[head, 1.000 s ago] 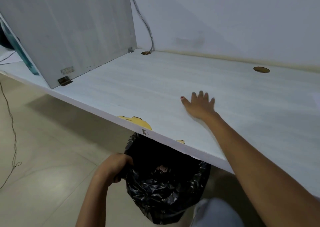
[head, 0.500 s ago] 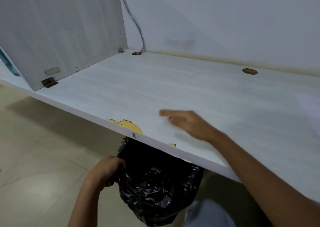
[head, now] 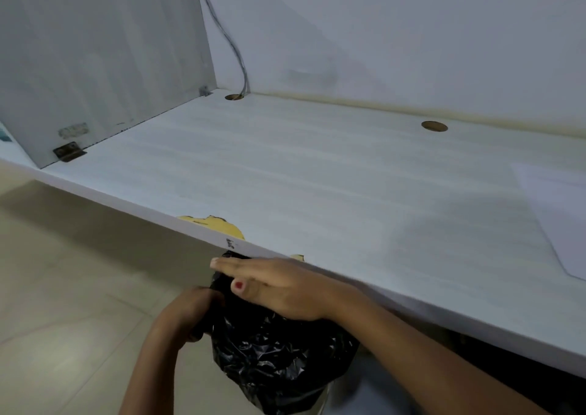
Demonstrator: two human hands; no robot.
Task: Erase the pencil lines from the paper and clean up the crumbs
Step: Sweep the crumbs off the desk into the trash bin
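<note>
Starting on the left, a metal bracket point(head: 68, 152) sits where the side panel point(head: 95, 50) meets the white bench point(head: 285, 167). Lower down, the left hand point(head: 194, 313) is curled tight on the rim of a black bin bag point(head: 279, 351), which hangs just under the bench's front edge, below a chipped patch point(head: 222, 226) showing yellow. The right hand point(head: 279, 287) is flat over the bag's mouth at the bench edge, fingers straight and together, holding nothing. Way over right, the paper point(head: 561, 218) lies flat on the bench, cut off by the frame. Can't tell about pencil lines or crumbs.
</note>
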